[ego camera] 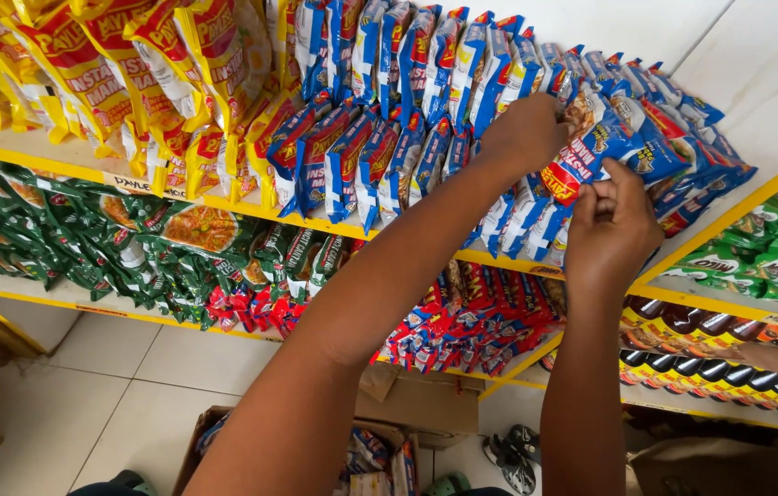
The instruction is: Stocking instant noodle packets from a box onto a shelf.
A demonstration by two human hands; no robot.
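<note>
Shelving looks underway: at upper right of the frame, the left hand (525, 131) presses the blue noodle packets (380, 161) while the right hand (611, 225) pinches one packet (591, 152), needing a gap to slot into.

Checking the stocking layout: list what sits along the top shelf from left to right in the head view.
Yellow-and-red packets → blue-and-red packets → left hand pressed into the blue row → right hand with fingers on a blue packet.
</note>
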